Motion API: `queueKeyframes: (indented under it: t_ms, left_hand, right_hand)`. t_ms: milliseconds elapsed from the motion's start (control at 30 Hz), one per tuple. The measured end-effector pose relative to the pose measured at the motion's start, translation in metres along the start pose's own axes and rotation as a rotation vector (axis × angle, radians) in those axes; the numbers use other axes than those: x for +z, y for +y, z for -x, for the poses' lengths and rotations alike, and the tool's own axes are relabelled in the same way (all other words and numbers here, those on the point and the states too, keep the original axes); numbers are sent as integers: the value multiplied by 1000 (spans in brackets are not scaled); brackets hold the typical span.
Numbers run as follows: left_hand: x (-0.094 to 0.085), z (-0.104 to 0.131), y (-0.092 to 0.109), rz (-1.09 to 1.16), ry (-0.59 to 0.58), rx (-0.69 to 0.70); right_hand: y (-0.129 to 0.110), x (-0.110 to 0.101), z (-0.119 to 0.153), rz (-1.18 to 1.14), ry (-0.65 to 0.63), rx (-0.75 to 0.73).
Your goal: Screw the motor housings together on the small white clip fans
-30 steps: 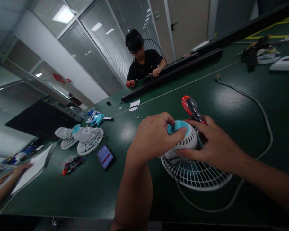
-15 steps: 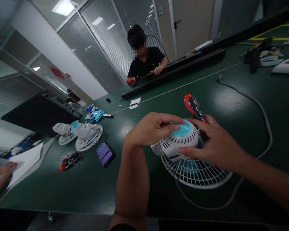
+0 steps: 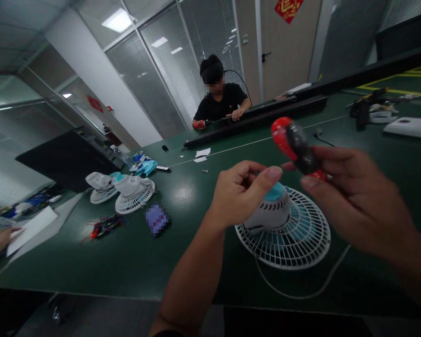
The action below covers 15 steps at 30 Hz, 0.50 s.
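A white fan with a round cage (image 3: 301,238) and a light blue cap on its housing (image 3: 272,213) lies cage down on the green table, near the front edge. My right hand (image 3: 358,201) holds a red and black screwdriver (image 3: 296,145) by its handle, raised to the right of the housing; its tip is hidden. At the upper left of the housing is my left hand (image 3: 240,194), its fingers curled and the thumb near the forefinger. Whether something small sits between those fingertips cannot be made out. A pale cable (image 3: 301,297) curves along the table in front of the cage.
Two more white fans (image 3: 131,189) stand at the left, near a phone (image 3: 157,220) and a bundle of red and black parts (image 3: 105,226). Across the table a person (image 3: 219,100) works at a long black bar (image 3: 259,119). Another person's hand (image 3: 2,238) rests at far left.
My right hand has lifted off the fan housing, raising the screwdriver. My left hand has drawn up from the blue cap, its thumb now raised. The whole view has shifted slightly.
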<state>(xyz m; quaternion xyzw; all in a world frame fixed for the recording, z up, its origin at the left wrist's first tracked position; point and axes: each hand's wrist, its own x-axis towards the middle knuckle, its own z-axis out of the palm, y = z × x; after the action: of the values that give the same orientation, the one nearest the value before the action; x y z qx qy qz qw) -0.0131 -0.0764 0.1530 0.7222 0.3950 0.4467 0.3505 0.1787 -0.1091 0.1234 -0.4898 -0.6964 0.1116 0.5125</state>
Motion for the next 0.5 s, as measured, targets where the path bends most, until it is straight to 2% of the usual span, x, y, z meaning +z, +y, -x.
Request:
queueKeyframes:
  t_ms: [67,133,233,300,367,433,500]
  left_hand:
    - [7,9,-1,132,13,-3]
    - [13,15,-5,262,132,-35]
    - [18,20,-15,457,253,-115]
    - [19,22,-21,562,324,-152]
    - [17,25,-27,614,417,-144]
    - [14,27,-31,635,450,-123]
    - [11,28,-36,674,430,-135]
  right_hand:
    - [-14,3,4,96,-50,-172]
    - [-24,11,8,156,-86,-286]
    - [-32,17,14,134,-163,-329]
    - [-32,14,18,80,-250,-352]
    - [-25,7,23,18,-281,-355]
    - [-11,3,29,-11,-151,-285]
    - [8,8,34,5,48,-121]
